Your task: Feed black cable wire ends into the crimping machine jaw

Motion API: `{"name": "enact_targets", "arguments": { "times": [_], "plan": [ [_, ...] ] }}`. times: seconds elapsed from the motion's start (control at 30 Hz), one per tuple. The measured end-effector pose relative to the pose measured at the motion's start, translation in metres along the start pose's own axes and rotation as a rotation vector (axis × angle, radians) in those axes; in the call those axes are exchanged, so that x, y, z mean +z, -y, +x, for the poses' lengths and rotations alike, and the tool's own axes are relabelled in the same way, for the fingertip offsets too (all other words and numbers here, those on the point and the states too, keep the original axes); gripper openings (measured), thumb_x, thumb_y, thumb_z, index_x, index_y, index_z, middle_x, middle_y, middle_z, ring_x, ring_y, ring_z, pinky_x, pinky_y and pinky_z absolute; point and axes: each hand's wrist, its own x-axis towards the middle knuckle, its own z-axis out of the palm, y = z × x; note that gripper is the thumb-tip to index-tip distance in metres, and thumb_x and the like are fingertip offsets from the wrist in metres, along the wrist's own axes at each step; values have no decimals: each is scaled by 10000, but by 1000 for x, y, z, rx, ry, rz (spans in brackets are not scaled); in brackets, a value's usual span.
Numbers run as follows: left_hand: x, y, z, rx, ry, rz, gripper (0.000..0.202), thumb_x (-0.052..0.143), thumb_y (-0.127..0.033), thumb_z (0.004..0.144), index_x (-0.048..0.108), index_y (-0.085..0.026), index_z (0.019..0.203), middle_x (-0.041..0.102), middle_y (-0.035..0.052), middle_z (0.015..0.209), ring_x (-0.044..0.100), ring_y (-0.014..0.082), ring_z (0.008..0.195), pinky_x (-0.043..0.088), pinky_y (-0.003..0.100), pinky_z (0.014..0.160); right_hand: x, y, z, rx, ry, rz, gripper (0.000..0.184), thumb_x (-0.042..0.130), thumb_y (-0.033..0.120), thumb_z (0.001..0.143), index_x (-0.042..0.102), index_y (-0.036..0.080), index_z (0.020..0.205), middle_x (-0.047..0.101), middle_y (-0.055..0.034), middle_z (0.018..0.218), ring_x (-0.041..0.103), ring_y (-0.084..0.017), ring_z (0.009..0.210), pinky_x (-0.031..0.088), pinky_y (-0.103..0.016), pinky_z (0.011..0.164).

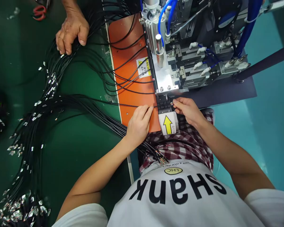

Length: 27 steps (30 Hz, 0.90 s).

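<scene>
My left hand (139, 123) rests on the orange plate (129, 63), fingers closed on a thin black cable (104, 101) that runs toward the black clamp (162, 100) of the machine. My right hand (188, 109) pinches the cable's end at the right side of that clamp, beside a white label with a yellow arrow (168, 124). More cables lie under my left wrist and trail onto my lap.
A large bundle of black cables with metal ends (35, 126) spreads over the green table. Another person's hand (72, 30) presses on cables at the top left, near red scissors (39, 12). The machine's metal head (163, 66) with blue hoses stands behind the clamp.
</scene>
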Motion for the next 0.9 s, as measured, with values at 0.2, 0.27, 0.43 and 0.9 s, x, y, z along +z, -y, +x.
{"name": "enact_targets", "arguments": {
  "times": [0.2, 0.27, 0.43, 0.9],
  "plan": [
    [-5, -5, -6, -20, 1, -43, 505, 367, -100, 973, 481, -131, 1463, 582, 188, 1336, 499, 277, 1313, 461, 494, 1121, -21, -12, -17, 22, -67, 16, 505, 750, 643, 766, 728, 164, 923, 661, -12, 818, 540, -51, 535, 397, -200, 490],
    [-4, -5, -5, -32, 5, -41, 506, 356, -90, 969, 482, -122, 1458, 575, 192, 1348, 492, 279, 1322, 463, 492, 1120, -29, -21, -20, 19, -140, 53, 501, 780, 621, 741, 728, 162, 934, 644, 2, 801, 523, -45, 538, 397, -193, 494],
    [-9, 0, 17, -151, -21, -70, 498, 326, -103, 978, 454, -104, 1460, 514, 207, 1445, 448, 291, 1381, 448, 517, 1129, -39, -30, -29, 8, -198, 58, 440, 821, 550, 713, 726, 170, 914, 625, 13, 787, 501, -57, 557, 388, -200, 488],
    [-84, 1, -42, 369, 493, -112, 255, 482, -222, 1011, 718, -179, 1095, 696, 92, 919, 617, 198, 902, 478, 305, 763, -27, 2, -84, -91, -124, -73, 209, 753, 446, 832, 728, 241, 862, 610, -22, 836, 472, -109, 620, 404, -252, 525]
  ]
}}
